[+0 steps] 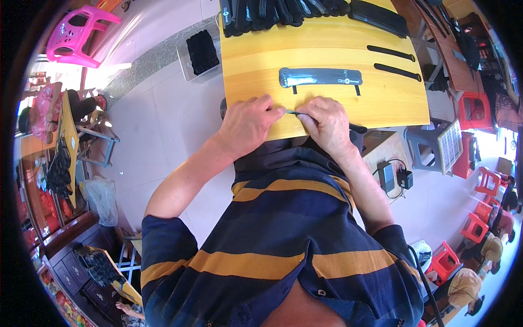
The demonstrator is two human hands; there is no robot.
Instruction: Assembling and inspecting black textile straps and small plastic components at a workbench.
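Observation:
Near the table's front edge, my left hand [248, 121] and my right hand [328, 121] face each other. Both are closed in a fingertip pinch on a thin dark strip [291, 112] stretched between them; it looks like a strap seen edge-on. A rounded black strap end [357, 128] sticks out past my right hand, and I cannot tell whether it is the same piece. Just beyond my fingers lies a flat glossy grey-blue strap bundle [320, 77] with white print. Two short black tabs [358, 90] poke out from its near side.
Two black straps [396, 72] lie on the yellow wooden table [261, 54] at right. Along the far edge are a row of black strap bundles [278, 15] and a black packet [378, 18]. A clear bin [185, 60] with black pieces stands left. Stools and seated people are further right.

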